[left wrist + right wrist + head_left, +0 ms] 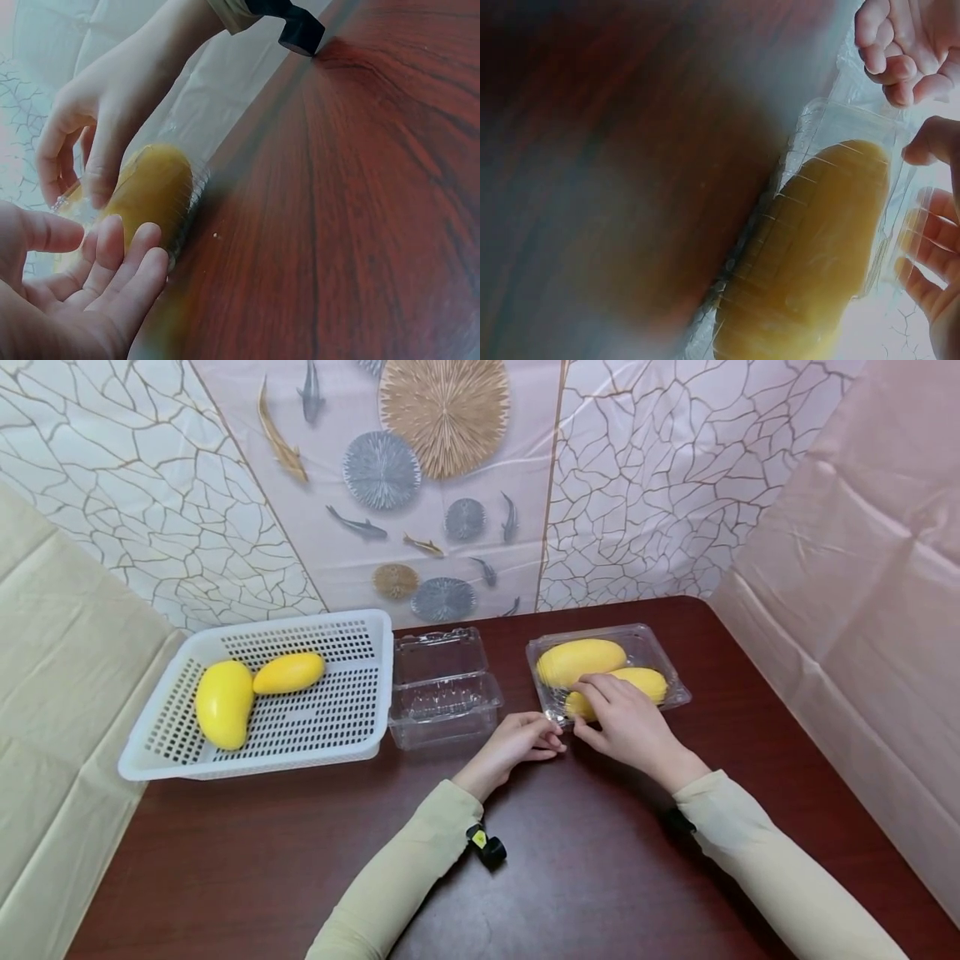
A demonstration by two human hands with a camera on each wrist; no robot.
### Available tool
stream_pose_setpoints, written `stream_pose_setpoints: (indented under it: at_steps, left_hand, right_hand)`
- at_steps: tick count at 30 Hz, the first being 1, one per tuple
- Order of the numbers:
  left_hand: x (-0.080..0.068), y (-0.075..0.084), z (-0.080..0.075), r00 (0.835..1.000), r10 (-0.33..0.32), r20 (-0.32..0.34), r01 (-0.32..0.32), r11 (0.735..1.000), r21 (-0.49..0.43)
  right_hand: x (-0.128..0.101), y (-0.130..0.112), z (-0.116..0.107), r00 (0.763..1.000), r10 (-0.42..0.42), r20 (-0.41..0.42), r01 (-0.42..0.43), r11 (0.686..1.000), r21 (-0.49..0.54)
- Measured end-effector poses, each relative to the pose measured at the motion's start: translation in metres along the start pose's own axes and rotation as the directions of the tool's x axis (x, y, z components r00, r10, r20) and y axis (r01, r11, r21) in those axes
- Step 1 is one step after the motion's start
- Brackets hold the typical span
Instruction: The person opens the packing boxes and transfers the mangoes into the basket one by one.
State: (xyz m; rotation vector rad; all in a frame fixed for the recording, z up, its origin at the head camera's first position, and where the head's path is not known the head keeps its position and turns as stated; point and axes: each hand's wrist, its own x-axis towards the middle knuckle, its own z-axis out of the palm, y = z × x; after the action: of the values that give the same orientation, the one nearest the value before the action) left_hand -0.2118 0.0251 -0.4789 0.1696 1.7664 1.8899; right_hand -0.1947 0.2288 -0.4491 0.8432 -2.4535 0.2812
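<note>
A clear plastic clamshell box point(672, 683) sits on the dark red table with its lid down over two yellow mangoes point(581, 660) point(641, 681). My right hand point(596, 710) grips its near left corner, fingers curled over the lid and thumb at the front edge. In the right wrist view those fingers point(922, 247) show through the plastic beside the near mango point(817, 255). My left hand point(551, 739) lies just left of that corner, fingers loosely curled and holding nothing. In the left wrist view the left hand point(97, 247) is at the box's end, by the mango point(154, 191).
An empty clear clamshell box point(442, 689) stands open at the table's middle. A white slotted basket point(300, 620) at the left holds two more mangoes point(223, 703) point(288, 672). Draped sheets wall in the table on three sides. Bare tabletop point(585, 860) lies in front.
</note>
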Motion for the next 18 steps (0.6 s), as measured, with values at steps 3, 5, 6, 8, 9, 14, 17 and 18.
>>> stream_pose_setpoints:
  at_steps: [3, 5, 6, 8, 9, 14, 17, 18]
  left_hand:
    - [-0.0007, 0.0006, -0.0011, 1.0, 0.006, -0.001, -0.006, 1.0, 0.009]
    - [-0.0001, 0.0006, -0.0018, 1.0, 0.009, 0.001, -0.009, 1.0, 0.011]
    - [0.0001, 0.0007, -0.002, 1.0, 0.01, 0.002, -0.01, 1.0, 0.011]
    - [0.0007, 0.0006, -0.0023, 1.0, 0.012, 0.002, -0.012, 1.0, 0.007]
    - [0.0011, 0.0005, -0.0023, 1.0, 0.014, 0.003, -0.014, 1.0, 0.006]
    - [0.0039, 0.0, -0.001, 1.0, 0.023, -0.001, -0.023, 1.0, 0.014]
    - [0.005, 0.0001, 0.0009, 1.0, 0.024, -0.004, -0.024, 0.999, 0.021]
    - [0.0051, 0.0001, 0.0018, 1.0, 0.024, -0.003, -0.024, 0.999, 0.023]
  right_hand:
    - [-0.0022, 0.0001, -0.0013, 1.0, 0.009, 0.004, -0.009, 1.0, -0.005]
    - [-0.0032, 0.001, -0.0031, 1.0, 0.011, 0.007, -0.011, 1.0, -0.011]
    - [-0.0035, 0.0015, -0.0042, 1.0, 0.012, 0.01, -0.012, 1.0, -0.015]
    - [-0.0042, 0.0027, -0.0063, 1.0, 0.016, 0.012, -0.015, 1.0, -0.023]
    - [-0.0047, 0.0035, -0.0071, 1.0, 0.016, 0.012, -0.016, 1.0, -0.025]
    - [-0.007, 0.0067, -0.0087, 1.0, -0.002, 0.017, 0.003, 0.999, -0.034]
    - [-0.0077, 0.0076, -0.0082, 1.0, -0.019, 0.02, 0.019, 0.999, -0.037]
    - [-0.0077, 0.0078, -0.0082, 1.0, -0.022, 0.019, 0.023, 0.999, -0.037]
